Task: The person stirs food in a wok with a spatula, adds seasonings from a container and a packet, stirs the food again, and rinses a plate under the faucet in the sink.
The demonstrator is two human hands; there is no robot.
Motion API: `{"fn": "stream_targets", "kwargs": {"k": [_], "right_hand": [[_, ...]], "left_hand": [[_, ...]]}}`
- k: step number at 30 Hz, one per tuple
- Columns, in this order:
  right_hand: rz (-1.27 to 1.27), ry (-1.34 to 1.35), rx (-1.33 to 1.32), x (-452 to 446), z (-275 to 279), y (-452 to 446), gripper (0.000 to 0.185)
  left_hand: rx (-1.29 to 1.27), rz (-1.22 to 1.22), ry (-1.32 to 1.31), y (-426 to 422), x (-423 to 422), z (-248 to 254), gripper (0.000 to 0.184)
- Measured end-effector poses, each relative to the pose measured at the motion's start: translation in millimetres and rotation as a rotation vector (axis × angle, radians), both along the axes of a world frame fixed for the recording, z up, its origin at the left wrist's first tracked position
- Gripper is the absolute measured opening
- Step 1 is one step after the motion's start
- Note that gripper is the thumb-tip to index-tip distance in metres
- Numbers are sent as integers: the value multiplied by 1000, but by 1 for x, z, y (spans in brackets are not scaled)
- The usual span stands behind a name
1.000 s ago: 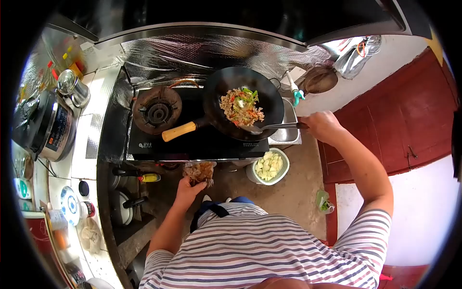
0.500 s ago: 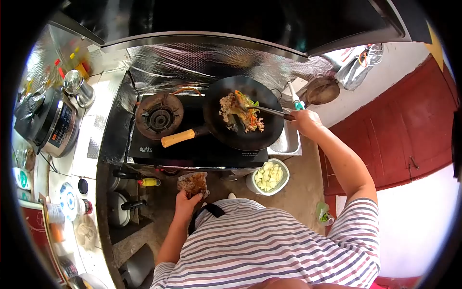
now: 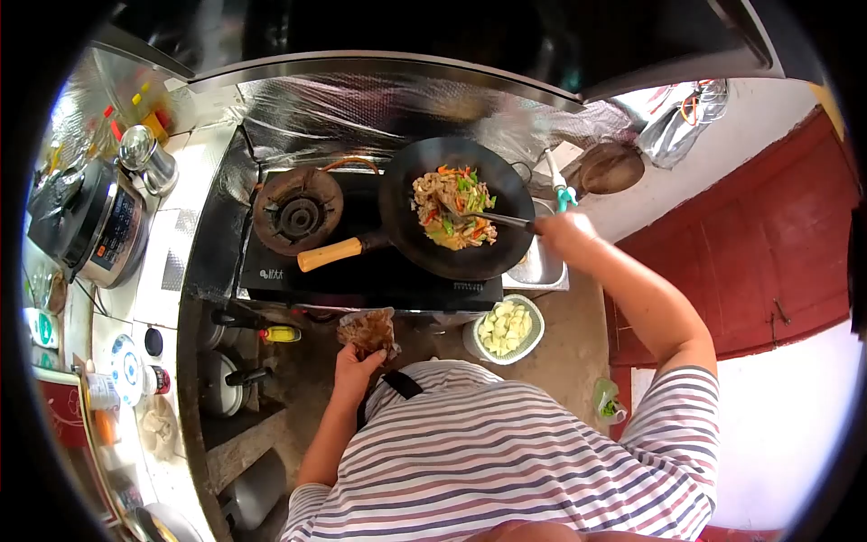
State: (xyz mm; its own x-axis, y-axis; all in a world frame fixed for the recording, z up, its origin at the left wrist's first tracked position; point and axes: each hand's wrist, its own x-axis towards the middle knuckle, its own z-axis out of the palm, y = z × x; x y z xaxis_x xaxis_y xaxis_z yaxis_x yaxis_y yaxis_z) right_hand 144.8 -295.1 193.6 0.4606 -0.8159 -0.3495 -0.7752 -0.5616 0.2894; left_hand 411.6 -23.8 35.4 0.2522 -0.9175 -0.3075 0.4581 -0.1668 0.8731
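My right hand (image 3: 567,238) is closed round the dark handle end of a spatula (image 3: 502,219). The spatula's blade sits in the meat and cut red and green vegetables (image 3: 457,200) in the black wok (image 3: 501,173). The wok stands on the right burner, its wooden handle (image 3: 330,255) pointing left. Low in front of the stove, my left hand (image 3: 356,370) grips a clear plastic bag (image 3: 368,331) with something brown in it; I cannot make out the contents.
A basket (image 3: 535,341) of pale chopped vegetable pieces stands below the stove's right corner. The left burner (image 3: 299,217) is bare iron. A rice cooker (image 3: 113,237) is on the tiled counter at left, and a range hood (image 3: 388,45) overhangs the stove. A sink (image 3: 547,262) adjoins the stove.
The spatula has turned the food over, mixing the meat and vegetables and spreading them in the wok. My right hand moved slightly left and down; the left hand and bag shifted slightly right.
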Motion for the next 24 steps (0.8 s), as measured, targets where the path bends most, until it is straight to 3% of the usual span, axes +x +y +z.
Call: {"fn": "stream_targets", "kwargs": {"k": [6,9,12,16,19,20,22,24], "right_hand": [[214,194,39,3,78,13,16],[287,382,-33,18,48,25,15],[346,318,-174,27,3,-1,17],[485,213,-398,41,6,-20,18],[444,189,-442,34,29,-4,17],[451,195,-440,35,40,1,17],[343,329,-70,39,59,6,22],[346,331,-12,32,65,10,24]], "left_hand": [[9,-9,-30,0,7,-9,28],[35,9,16,-4,10,-9,27],[19,30,9,-4,10,-1,26],[71,-16,-41,1,15,2,26],[67,38,2,7,15,0,25],[76,39,5,8,16,-2,25],[66,50,23,8,20,-8,25],[82,53,-14,9,23,-8,25]]}}
